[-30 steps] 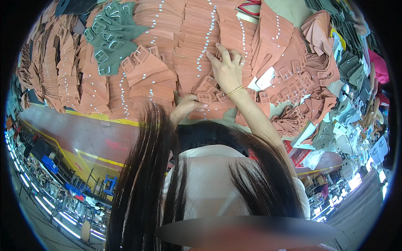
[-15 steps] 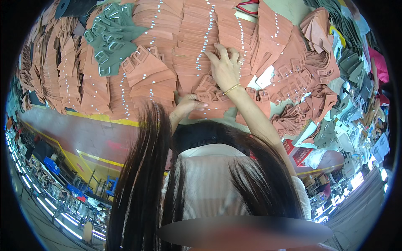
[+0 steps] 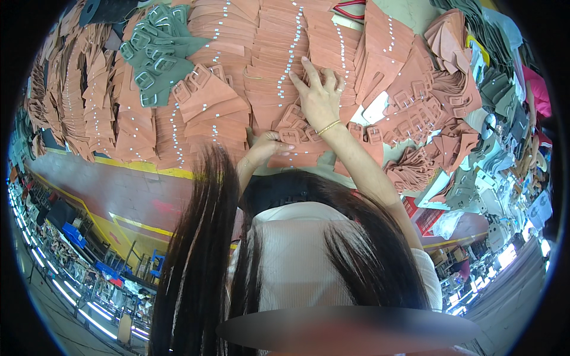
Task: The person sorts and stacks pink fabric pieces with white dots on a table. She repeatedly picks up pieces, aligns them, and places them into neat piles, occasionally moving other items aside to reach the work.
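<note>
My right hand (image 3: 321, 99) lies palm down over overlapping salmon-pink leather pieces (image 3: 273, 71), its fingers spread and bent at the tips. Below and to the left, my left hand (image 3: 265, 148) is closed at the near edge of a salmon leather piece (image 3: 301, 159), its thumb on top; some of its fingers are hidden. Between the hands are salmon straps with covered square buckles (image 3: 291, 135). Small white tags (image 3: 289, 59) run in lines down the fanned rows.
Green buckled straps (image 3: 157, 53) lie on the salmon rows to the left. More salmon buckle straps (image 3: 409, 118) and a white card (image 3: 376, 108) are at the right. Red-handled scissors (image 3: 350, 9) lie at the far side. A red crate (image 3: 430, 221) stands below the table's right side.
My right hand's fingers have spread wider and shifted slightly, with the index finger stretching farther away. My left hand stays at nearly the same spot.
</note>
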### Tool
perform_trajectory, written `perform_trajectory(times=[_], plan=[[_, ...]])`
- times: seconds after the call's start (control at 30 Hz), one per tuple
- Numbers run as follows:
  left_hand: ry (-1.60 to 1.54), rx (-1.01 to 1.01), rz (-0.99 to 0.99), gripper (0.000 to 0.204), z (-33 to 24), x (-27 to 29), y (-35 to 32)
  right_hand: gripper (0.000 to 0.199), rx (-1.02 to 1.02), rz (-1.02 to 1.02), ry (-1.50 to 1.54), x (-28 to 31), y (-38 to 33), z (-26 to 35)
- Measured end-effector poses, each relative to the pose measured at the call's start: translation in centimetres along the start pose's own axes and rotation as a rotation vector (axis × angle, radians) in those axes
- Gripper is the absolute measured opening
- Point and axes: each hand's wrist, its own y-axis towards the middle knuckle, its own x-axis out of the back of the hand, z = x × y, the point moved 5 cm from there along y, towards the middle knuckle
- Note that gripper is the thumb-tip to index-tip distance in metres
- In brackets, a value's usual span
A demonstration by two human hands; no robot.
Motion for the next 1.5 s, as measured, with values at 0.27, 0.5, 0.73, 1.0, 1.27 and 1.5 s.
perform_trajectory(times=[0.27,0.5,0.73,1.0,1.27,1.5], plan=[[0.014,-0.006,-0.012,0.018,-0.2,-0.1,-0.1,0.043,0.027,0.078,0.011,0.2,-0.8,0.5],[0.005,0.013,-0.009,0.020,0.2,0.1,0.2,0.039,0.017,0.039,0.026,0.2,-0.5,0.5],[-0.009,0.004,0.008,0.021,0.4,0.2,0.3,0.031,-0.009,0.076,0.024,-0.1,0.7,0.7],[-0.017,-0.016,-0.006,0.011,0.4,0.3,0.5,0.027,0.013,0.100,0.028,-0.3,1.5,0.7],[0.031,-0.024,-0.036,0.009,0.4,0.7,0.7,0.030,0.041,0.033,-0.025,-0.5,0.9,0.8],[-0.017,0.024,-0.083,0.007,-0.5,-0.1,-0.5,0.041,-0.044,0.002,0.052,-0.7,-1.1,1.3]])
